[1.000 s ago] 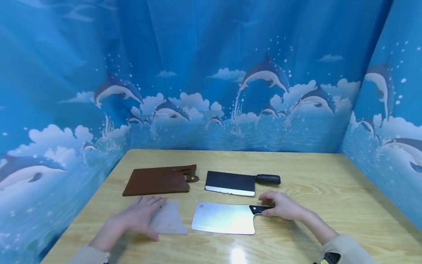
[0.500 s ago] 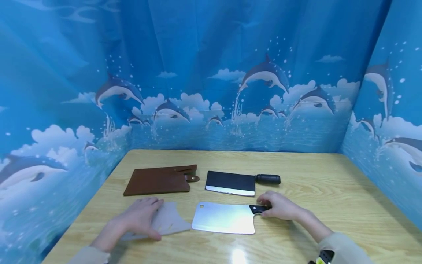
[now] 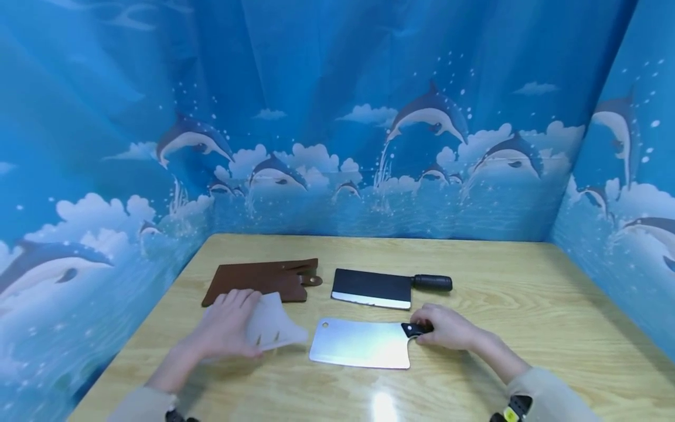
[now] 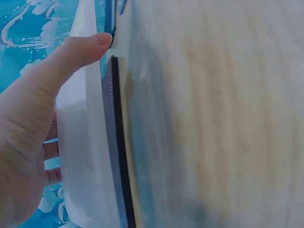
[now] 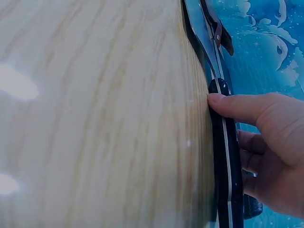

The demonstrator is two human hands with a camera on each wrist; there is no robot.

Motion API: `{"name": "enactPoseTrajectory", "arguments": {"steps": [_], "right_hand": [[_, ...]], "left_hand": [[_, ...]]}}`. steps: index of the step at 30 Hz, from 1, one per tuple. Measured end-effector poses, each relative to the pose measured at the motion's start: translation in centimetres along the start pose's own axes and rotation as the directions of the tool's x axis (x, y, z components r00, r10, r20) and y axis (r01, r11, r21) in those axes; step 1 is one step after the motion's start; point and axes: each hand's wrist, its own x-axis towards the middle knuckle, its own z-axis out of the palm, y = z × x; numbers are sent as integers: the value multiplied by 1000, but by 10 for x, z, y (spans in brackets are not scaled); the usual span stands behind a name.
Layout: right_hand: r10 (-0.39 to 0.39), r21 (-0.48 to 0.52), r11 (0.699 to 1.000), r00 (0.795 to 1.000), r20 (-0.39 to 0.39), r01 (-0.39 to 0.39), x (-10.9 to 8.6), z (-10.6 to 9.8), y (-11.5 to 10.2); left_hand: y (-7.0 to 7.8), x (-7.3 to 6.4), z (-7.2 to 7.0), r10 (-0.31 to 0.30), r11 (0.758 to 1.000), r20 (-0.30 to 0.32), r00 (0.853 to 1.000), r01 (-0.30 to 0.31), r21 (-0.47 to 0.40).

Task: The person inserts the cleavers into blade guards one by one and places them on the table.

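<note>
My left hand [image 3: 227, 328] grips a whitish translucent plastic blade cover [image 3: 271, 322] with small slots near one edge. In the left wrist view the thumb lies on the near side of the cover [image 4: 85, 152] and the fingers reach behind it. The cover is tilted, its far edge overlapping the brown leather sheath in the head view. To its right a silver cleaver [image 3: 361, 344] lies flat, blade to the left, with a hole in the blade corner. My right hand [image 3: 448, 328] pinches its black handle [image 5: 221, 156] between thumb and fingers; part of the handle is hidden.
Behind the left hand lies a brown leather sheath [image 3: 258, 278] with a snap strap. A dark-bladed cleaver [image 3: 371, 286] with a round black handle lies behind the silver one. The wooden table [image 3: 517, 287] meets a blue dolphin-print curtain [image 3: 316, 117] at the back and sides.
The left hand has taken hold of the plastic cover, turned it, and lifted and tilted it away from me. The right hand has closed further round the handle; the silver cleaver stays in place.
</note>
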Motion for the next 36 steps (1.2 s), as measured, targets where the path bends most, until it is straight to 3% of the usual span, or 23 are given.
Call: {"name": "enactPoseTrajectory", "arguments": {"steps": [4,8,15,25,36], "right_hand": [[-44,-48,998,999,-14,43,0,0,-1],[-62,-28,998,997,-47,61,-4,0,-1],[55,58,997,993,-108,-49,-11,-17,-2],[236,119,969,958,-161,-218,-9,-29,-8],[260,101,964,946,-193,-244,-5,-28,-11]], "left_hand": [[1,6,-4,26,1000,-5,1000,-26,-15],[3,12,-6,52,998,18,998,-51,-30],[11,23,-6,85,996,45,995,-83,-39],[23,33,-4,136,990,22,990,-135,-46],[35,40,-1,187,982,-3,982,-187,-38]]}}
